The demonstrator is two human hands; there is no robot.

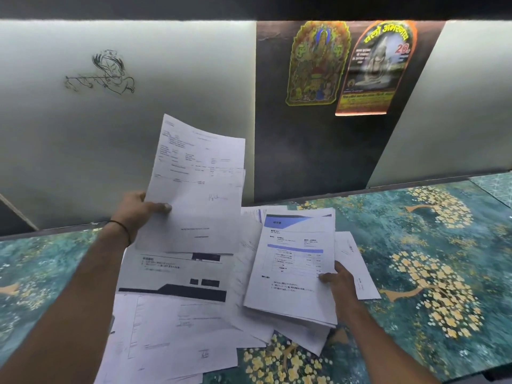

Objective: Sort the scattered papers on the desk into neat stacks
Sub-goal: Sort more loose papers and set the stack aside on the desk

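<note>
Holding 2 doc sheafs (194, 176) (293, 261), L+R grips (138, 214) (342, 281)

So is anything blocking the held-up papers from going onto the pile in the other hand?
Nothing visible. The raised sheets in the left hand are just left of the blue-headed stack the right hand holds; only loose papers lie underneath.

Scattered papers (177, 322): print blurred, lowest sheets cropped by frame.

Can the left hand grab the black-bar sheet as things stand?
Probably not yet. The left hand grips raised sheets, so it's occupied. The black-bar sheet lies mostly uncovered below it, so the path itself looks free.
</note>
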